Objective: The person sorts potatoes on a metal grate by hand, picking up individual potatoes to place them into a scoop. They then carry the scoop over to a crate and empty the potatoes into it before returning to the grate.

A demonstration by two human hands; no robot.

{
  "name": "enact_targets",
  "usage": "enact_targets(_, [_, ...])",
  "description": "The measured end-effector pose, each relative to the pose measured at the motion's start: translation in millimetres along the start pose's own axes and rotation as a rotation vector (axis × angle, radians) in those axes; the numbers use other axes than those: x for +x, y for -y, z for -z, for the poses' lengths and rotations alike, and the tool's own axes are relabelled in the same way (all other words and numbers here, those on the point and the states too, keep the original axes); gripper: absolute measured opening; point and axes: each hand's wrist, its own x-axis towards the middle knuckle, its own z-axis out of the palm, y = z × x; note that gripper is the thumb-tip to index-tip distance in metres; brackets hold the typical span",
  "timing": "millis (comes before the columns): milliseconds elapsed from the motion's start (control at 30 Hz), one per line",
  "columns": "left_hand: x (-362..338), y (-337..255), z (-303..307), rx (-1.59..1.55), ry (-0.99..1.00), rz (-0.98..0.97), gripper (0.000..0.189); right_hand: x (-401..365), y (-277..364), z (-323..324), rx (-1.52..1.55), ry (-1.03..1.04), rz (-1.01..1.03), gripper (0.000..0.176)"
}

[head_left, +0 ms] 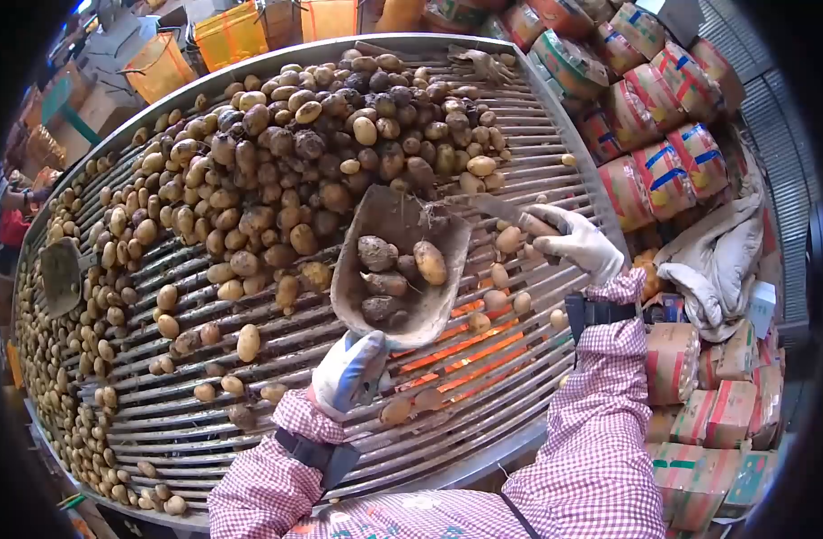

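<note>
A worn, dirty scoop [344, 292] with several potatoes [429, 262] in it is over the slatted table. My left hand [348, 368], in a white and blue glove, grips the scoop's near edge. On the right, my gloved right hand [575, 241] is closed around a long, dirty tool [494, 211], whose far end reaches the scoop's right rim. Loose potatoes lie on the slats beneath and beside this hand. Beyond the scoop rises a large heap of potatoes [277, 171], some dark with soil.
The slatted table [187, 409] has a metal rim. A second scoop [61, 277] lies at the left. Stacked cartons [667, 175] and a grey cloth [721, 260] stand on the right. Orange crates [232, 38] line the far side. Part of another person [14, 225] shows at far left.
</note>
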Motion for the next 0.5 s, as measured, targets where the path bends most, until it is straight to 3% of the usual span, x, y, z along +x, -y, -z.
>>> enact_targets(133, [-18, -4, -3, 0.131, 0.002, 0.024, 0.039, -29, 1, -27, 0.038, -0.002, -0.038, 0.066])
enact_targets(233, [-16, 25, -1, 0.002, -0.071, -0.075, 0.032, -45, 16, -52, -0.029, 0.059, 0.026, 0.059])
enact_targets(300, [-28, 25, -1, -0.03, -0.101, -0.094, 0.03, -46, 8, -71, -0.293, -0.055, 0.256, 0.052])
enact_targets(333, [-34, 22, -2, 0.013, -0.087, -0.046, 0.031, -52, 14, -91, -0.513, -0.241, 0.434, 0.047])
enact_targets(367, [-39, 21, -3, 0.057, -0.071, -0.001, 0.032, -55, 19, -103, -0.664, -0.269, 0.481, 0.048])
enact_targets(433, [-36, 45, 0, -0.018, -0.079, -0.178, 0.036, -66, 29, -129, -0.716, -0.249, 0.458, 0.052])
enact_targets(467, [-42, 50, 0, -0.046, -0.112, -0.184, 0.038, -69, 26, -145, -0.717, -0.288, 0.506, 0.057])
enact_targets(500, [-49, 49, -1, -0.073, -0.145, -0.19, 0.039, -79, 36, -160, -0.748, -0.276, 0.428, 0.057])
